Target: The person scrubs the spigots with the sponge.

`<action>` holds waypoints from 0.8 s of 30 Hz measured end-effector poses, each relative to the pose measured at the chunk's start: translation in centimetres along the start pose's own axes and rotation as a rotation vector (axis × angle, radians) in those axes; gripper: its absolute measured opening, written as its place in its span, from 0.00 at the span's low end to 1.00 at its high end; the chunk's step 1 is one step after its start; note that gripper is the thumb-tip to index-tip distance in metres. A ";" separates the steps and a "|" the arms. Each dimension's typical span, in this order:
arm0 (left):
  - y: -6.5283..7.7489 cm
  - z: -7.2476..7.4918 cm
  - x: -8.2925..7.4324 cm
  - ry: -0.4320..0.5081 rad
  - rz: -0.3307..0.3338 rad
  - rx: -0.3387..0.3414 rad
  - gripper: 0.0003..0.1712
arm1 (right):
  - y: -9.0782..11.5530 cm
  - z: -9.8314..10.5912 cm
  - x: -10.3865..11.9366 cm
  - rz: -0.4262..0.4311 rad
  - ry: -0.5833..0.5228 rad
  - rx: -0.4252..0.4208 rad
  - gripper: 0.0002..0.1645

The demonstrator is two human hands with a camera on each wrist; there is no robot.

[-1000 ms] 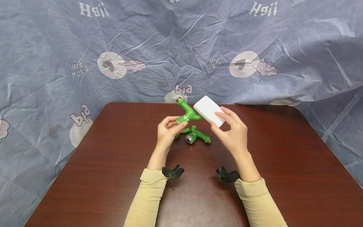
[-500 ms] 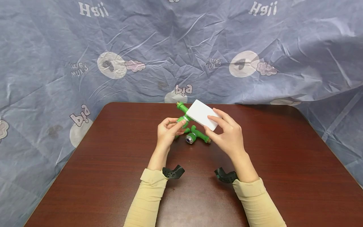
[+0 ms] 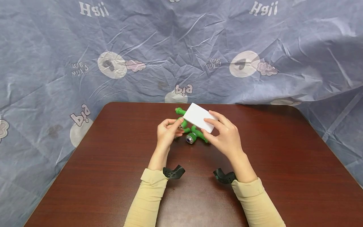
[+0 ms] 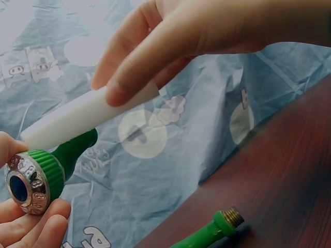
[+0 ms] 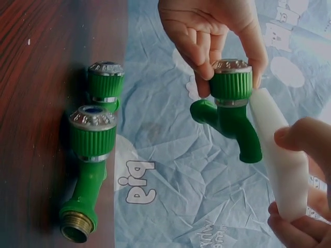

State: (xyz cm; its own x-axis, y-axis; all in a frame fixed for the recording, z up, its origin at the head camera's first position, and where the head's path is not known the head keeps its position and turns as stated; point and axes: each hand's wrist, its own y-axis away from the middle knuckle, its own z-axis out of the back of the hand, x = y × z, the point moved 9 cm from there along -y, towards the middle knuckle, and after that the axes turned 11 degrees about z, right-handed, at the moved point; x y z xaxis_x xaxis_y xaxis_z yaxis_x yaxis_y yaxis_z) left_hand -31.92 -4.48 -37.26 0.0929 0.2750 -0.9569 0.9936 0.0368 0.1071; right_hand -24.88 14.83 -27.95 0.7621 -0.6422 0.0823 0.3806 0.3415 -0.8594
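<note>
My left hand (image 3: pixel 165 134) grips a green tap (image 5: pixel 230 116) by its ribbed, silver-capped knob, above the table. A white block-shaped sponge (image 3: pixel 199 117) is pinched between the thumb and fingers of my right hand (image 3: pixel 229 135). In the left wrist view, the sponge's end lies along the knob beside my left thumb; whether it presses there I cannot tell. From the head, the sponge covers much of the held tap's body. Below both hands, a second green tap (image 3: pixel 191 137) and a third green tap (image 5: pixel 106 85) lie on the table, the third partly hidden.
The dark brown wooden table (image 3: pixel 113 176) ends at a far edge just beyond the hands. A wrinkled blue-grey printed cloth (image 3: pixel 181 47) hangs behind it. Each wrist carries a black mount (image 3: pixel 173 172).
My right hand has brought the sponge left and down over the held tap. The tap has tilted lower in my left hand, which stays nearly in place. The taps on the table have not moved.
</note>
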 end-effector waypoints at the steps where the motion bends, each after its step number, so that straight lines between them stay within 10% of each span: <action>1: 0.0 0.0 0.0 0.001 -0.002 -0.001 0.13 | 0.0 0.1 -0.1 -0.007 0.016 -0.001 0.19; 24: -0.5 -0.5 0.0 0.104 -0.169 0.145 0.17 | 0.1 -0.4 0.1 0.015 -0.041 0.005 0.20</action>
State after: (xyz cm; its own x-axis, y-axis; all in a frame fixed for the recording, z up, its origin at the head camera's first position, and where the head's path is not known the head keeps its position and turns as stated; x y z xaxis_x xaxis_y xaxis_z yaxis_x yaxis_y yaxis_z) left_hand -32.43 -4.02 -37.19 -0.0751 0.3744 -0.9242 0.9940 -0.0457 -0.0993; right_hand -24.99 14.56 -28.21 0.7885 -0.6084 0.0900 0.3713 0.3543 -0.8583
